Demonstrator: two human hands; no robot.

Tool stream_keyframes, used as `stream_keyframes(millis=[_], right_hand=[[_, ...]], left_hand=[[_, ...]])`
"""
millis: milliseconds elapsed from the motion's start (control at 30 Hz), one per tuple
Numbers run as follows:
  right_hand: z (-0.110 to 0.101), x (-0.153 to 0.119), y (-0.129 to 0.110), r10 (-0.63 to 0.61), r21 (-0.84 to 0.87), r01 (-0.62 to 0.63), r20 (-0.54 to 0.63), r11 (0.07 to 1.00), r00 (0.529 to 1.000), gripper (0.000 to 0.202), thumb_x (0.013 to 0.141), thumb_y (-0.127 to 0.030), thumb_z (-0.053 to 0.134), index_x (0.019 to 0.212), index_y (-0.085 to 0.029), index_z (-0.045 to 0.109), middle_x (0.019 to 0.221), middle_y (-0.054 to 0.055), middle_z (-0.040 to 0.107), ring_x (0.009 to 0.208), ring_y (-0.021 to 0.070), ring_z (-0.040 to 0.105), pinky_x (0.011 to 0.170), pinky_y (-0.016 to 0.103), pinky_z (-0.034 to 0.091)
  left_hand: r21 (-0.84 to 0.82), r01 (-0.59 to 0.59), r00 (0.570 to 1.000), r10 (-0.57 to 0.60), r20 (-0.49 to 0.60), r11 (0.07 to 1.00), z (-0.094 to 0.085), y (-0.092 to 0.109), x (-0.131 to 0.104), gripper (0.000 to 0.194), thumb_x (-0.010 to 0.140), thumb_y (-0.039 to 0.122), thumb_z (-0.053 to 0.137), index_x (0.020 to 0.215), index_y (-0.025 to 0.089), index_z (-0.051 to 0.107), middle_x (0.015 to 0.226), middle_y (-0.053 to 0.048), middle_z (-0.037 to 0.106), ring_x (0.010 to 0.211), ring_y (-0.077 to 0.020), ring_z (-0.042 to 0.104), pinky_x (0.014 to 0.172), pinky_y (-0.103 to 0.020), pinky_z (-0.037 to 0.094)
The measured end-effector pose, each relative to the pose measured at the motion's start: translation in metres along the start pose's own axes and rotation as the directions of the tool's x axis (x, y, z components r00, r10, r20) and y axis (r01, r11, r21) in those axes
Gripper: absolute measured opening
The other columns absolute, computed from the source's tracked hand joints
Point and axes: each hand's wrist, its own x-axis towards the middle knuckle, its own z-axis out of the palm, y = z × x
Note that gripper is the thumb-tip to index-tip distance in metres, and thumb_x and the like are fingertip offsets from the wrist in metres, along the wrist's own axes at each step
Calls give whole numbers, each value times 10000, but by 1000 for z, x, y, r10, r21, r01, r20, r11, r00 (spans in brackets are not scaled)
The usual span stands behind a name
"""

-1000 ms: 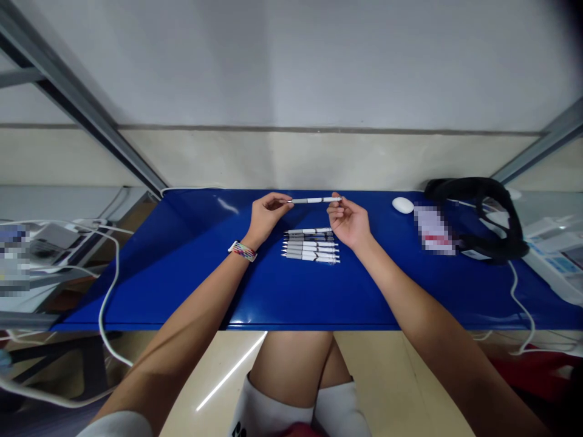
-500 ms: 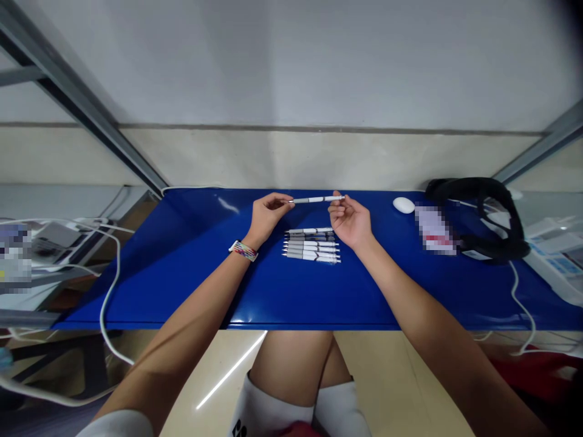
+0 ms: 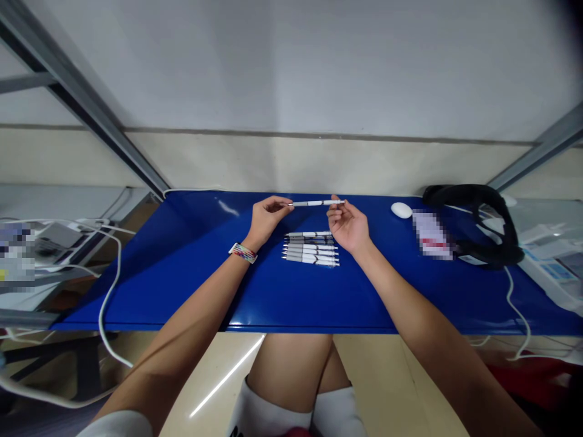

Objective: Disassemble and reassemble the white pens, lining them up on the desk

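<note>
A white and grey pen [image 3: 314, 203] is held level above the blue table, stretched between both hands. My left hand [image 3: 268, 220] pinches its grey tip end. At the other end, the thumb and fingers of my right hand [image 3: 350, 223] are closed on the white clicker end. Below the held pen, several similar pens [image 3: 312, 249] lie side by side in a stack of rows on the table, tips to the left. My right hand is close beside their clicker ends.
The blue table [image 3: 291, 300] runs across in front of me, against a wall. To the right lie a white oval mouse-like object [image 3: 401, 210], a blurred packet [image 3: 432, 235] and a black headset strap [image 3: 498, 209]. White cables [image 3: 109, 297] hang at the left.
The camera view has shifted slightly. Both hands still hold the pen between them, with almost no movement of their own, and the pens on the table are unchanged.
</note>
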Motion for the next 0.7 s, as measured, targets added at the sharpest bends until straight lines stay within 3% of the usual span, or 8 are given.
stream_keyframes(millis=[267,700], right_hand=[[4,-2,-1,41,83,-39,-30,996,999,147,973,-110,618,1086,-168,692,735,-1,645,584,83,561,496,141,521],[6,-4,-1,11,14,-10,-51,1000,999,93,1029,-203,619,1048,-193,710,753,-7,625,583,85,544,481,157,508]], left_hand=[[3,-7,1000,7,8,1000,0,0,0,299,769,402,923,953,187,825,923,-65,813,853,-192,739,854,-343,605],[7,-13,1000,14,-14,1000,2,-1,0,284,754,400,929,930,202,825,896,-61,809,853,-208,743,853,-370,615]])
